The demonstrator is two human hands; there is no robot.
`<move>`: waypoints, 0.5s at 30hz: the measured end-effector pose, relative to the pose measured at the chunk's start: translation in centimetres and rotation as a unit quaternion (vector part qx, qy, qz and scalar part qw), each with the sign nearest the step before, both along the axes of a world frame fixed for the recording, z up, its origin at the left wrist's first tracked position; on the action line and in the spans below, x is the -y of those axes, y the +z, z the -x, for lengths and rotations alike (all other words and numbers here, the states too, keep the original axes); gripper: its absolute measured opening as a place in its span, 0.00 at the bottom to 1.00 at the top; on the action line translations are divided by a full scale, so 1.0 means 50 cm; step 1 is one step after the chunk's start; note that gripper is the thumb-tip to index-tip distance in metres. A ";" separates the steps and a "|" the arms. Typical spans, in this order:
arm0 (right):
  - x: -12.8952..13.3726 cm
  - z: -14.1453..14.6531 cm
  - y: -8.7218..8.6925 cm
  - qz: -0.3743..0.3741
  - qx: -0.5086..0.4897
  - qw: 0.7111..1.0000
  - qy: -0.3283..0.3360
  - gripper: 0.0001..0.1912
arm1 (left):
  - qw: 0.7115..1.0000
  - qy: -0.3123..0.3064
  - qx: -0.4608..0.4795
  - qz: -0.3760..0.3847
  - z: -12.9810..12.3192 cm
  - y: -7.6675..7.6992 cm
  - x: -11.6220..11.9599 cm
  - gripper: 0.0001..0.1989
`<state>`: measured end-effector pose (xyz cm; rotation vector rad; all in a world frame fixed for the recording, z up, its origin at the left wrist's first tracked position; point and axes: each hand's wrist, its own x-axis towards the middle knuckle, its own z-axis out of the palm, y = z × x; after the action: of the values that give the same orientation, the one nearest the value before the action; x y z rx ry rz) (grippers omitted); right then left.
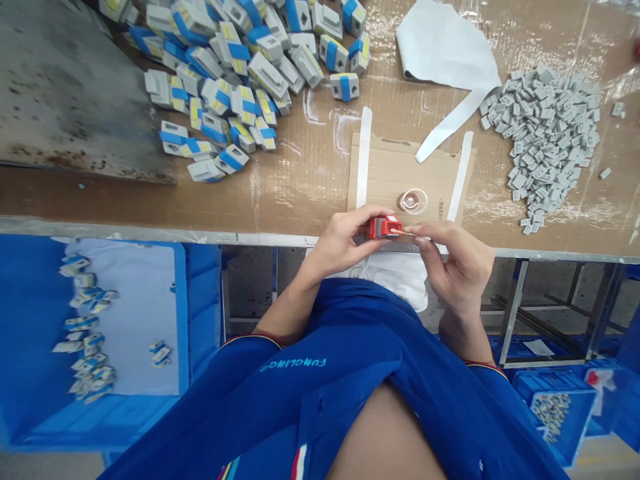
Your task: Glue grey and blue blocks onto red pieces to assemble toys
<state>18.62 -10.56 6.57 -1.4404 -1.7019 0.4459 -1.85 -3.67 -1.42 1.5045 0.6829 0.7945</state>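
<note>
My left hand (345, 241) is closed round a small red and grey block-shaped part (384, 227) at the table's front edge. Between the thumb and fingers of my right hand (453, 257) is a thin stick (406, 233), which looks like a cotton swab. Its pale tip is at the red part's open end; whether it touches inside I cannot tell. Just behind my hands stands a small clear cup (413, 201) with a little liquid-looking content, on a cardboard sheet (390, 160) held down by white tape strips.
Many grey, blue and yellow parts (235, 87) lie heaped at the back left beside a metal sheet (75, 93). A white cloth (445, 50) and a pile of small grey pieces (550, 140) lie rightward. Below left is a blue crate (183, 313); another blue bin (575, 407) sits lower right.
</note>
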 end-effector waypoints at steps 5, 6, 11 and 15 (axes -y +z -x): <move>-0.005 0.006 -0.003 -0.003 -0.014 1.000 0.021 0.11 | 1.000 -0.002 0.005 -0.010 0.001 -0.004 -0.001 0.23; -0.006 0.006 -0.004 -0.003 -0.016 1.000 0.020 0.12 | 1.000 -0.002 0.005 -0.009 0.002 -0.005 -0.001 0.23; -0.005 0.000 -0.007 -0.010 -0.042 0.999 0.001 0.13 | 1.000 -0.008 0.011 -0.011 0.002 -0.005 -0.001 0.23; -0.002 0.000 -0.008 -0.006 -0.064 0.998 0.000 0.14 | 1.000 -0.008 0.016 -0.022 0.003 -0.004 -0.002 0.22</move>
<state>18.60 -10.44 6.17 -1.3738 -1.5998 0.5146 -2.00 -3.56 -1.61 1.5323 0.6320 0.8242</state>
